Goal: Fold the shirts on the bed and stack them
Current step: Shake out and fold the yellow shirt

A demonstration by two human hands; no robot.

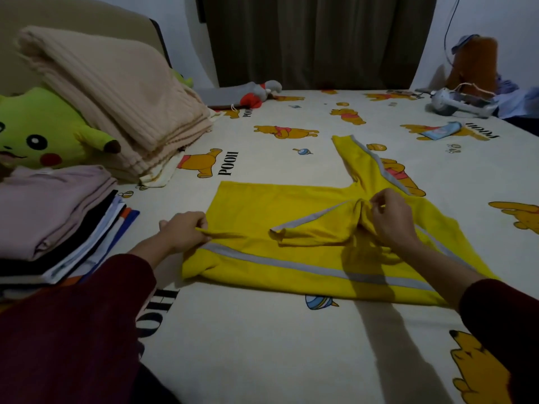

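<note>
Pinching one yellow shirt (256,211), both hands, beside perhaps six folded shirts (58,217).

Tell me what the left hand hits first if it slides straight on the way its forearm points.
The left hand grips the yellow shirt at its near-left edge. Going on, away and right, it would run straight into that shirt's body; one sleeve is folded across farther along.

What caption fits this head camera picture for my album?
Both hands, left and right, pinch a yellow shirt on the bed beside a folded stack.
</note>
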